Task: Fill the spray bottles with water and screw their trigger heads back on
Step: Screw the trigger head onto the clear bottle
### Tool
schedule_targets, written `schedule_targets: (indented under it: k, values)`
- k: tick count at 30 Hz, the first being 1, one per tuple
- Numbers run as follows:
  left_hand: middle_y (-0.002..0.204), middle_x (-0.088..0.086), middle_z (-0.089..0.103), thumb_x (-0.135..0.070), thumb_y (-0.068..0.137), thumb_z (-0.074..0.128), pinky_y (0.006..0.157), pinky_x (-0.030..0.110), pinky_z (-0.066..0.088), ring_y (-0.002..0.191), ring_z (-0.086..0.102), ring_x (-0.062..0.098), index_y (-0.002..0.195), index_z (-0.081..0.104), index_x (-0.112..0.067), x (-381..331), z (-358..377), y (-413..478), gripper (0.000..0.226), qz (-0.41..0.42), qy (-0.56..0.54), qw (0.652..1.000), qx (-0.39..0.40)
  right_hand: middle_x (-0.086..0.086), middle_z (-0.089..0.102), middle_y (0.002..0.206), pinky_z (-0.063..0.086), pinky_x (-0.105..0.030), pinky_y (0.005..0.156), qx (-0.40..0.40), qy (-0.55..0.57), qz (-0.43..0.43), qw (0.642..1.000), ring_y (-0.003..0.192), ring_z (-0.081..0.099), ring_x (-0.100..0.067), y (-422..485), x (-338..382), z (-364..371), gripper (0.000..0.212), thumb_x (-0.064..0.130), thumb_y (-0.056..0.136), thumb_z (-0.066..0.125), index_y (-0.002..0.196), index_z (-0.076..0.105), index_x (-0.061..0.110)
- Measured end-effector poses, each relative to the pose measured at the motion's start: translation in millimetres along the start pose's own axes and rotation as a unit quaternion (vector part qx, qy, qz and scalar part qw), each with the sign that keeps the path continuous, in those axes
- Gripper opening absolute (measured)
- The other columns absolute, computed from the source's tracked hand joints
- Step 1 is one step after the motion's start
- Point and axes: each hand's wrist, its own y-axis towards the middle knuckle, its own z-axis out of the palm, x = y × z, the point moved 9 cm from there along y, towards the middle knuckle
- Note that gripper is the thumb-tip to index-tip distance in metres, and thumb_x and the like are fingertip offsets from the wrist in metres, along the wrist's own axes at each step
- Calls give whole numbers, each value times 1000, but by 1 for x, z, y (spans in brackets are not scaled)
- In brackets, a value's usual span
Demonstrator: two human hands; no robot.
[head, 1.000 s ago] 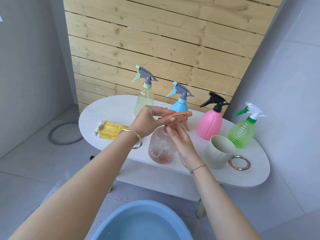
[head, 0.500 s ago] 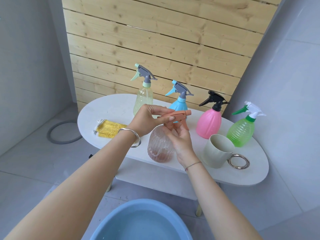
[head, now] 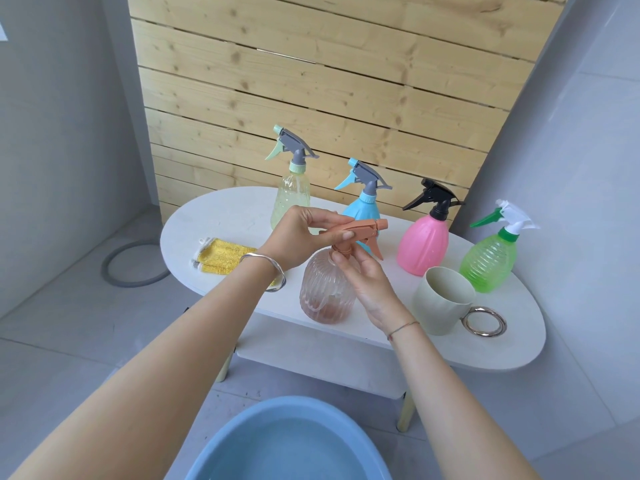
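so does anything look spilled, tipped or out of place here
Nothing stands out. The ribbed bottle stands upright on the table with the left hand and right hand on its trigger head; the cup is upright, no puddle visible.

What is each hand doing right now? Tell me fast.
Left hand: closed, gripping the orange trigger head.
Right hand: closed, pinching that head's collar atop the pink ribbed bottle.
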Motion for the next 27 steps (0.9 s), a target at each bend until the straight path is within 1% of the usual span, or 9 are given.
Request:
schedule_targets:
  k: [2, 5, 7, 9, 12, 15, 18, 22, 27]
  values:
    - [90, -8, 72, -10, 80, 75, 78, 5, 43, 89, 63, -10, 104, 73, -10, 0, 0, 0, 24, 1, -2, 1000, -3, 12, 61, 117, 40, -15, 94, -32, -31, -15, 999, 112, 53, 5, 0, 1, -4, 28, 20, 91, 61, 119, 62, 16]
    - [88, -10, 71, -11, 81, 74, 79, 6, 44, 86, 63, -9, 103, 72, -15, -2, 1, -3, 23, 5, -7, 1000, -5, 5, 63, 110, 46, -25, 94, -137, -66, -80, 985, 104, 57, -3, -2, 10, -12, 13, 18, 82, 72, 95, 71, 15]
    - [90, -10, 71, -13, 83, 73, 82, 8, 44, 87, 63, -7, 107, 71, -15, -3, 1, -4, 24, 7, -3, 1000, 1, 10, 63, 107, 46, -30, 96, -145, -77, -88, 982, 105, 58, -7, -1, 10, -11, 12, 19, 81, 73, 92, 71, 16]
    - [103, -10, 69, -21, 88, 67, 89, 10, 42, 99, 59, -10, 119, 65, -17, 1, 0, -6, 32, 3, 9, 1000, 7, 18, 61, 108, 45, -30, 98, -103, -81, -75, 988, 110, 56, -5, 1, 9, -10, 17, 19, 85, 69, 102, 68, 19]
    - [138, -8, 49, -46, 84, 57, 108, 28, 37, 129, 46, 4, 142, 38, -26, 34, -6, -23, 64, -60, 16, 998, 19, 8, 59, 127, 39, -30, 107, 13, -48, -59, 997, 124, 51, -8, 0, 8, -3, 28, 21, 93, 59, 120, 59, 30]
    - [141, -14, 42, -43, 76, 71, 113, 32, 32, 134, 40, 7, 148, 24, -27, 73, 11, -52, 88, -114, 82, 983, 115, 5, 59, 129, 37, -32, 109, 34, -61, -55, 996, 126, 51, -13, 0, 9, -1, 29, 20, 95, 56, 121, 57, 31]
    - [137, -14, 49, -35, 71, 83, 112, 37, 36, 128, 49, 10, 140, 35, -29, 91, 18, -60, 84, -115, 75, 984, 115, 3, 63, 125, 40, -36, 108, 3, -63, -73, 995, 123, 54, -13, 1, 12, -2, 28, 18, 93, 58, 119, 60, 28]
    - [134, -9, 54, -53, 57, 82, 106, 37, 43, 120, 56, 12, 138, 42, -25, 97, 14, -56, 94, -109, 54, 989, 87, 7, 68, 112, 44, -26, 101, -62, -88, -99, 989, 112, 60, -8, -2, 14, -6, 22, 15, 91, 62, 113, 64, 19]
    - [130, -6, 54, -28, 68, 85, 102, 35, 47, 117, 56, 15, 136, 42, -23, 98, 15, -55, 80, -102, 42, 991, 69, 5, 70, 101, 41, -14, 89, -126, -129, -109, 977, 99, 60, 1, -7, 19, -10, 15, 16, 87, 66, 102, 68, 15]
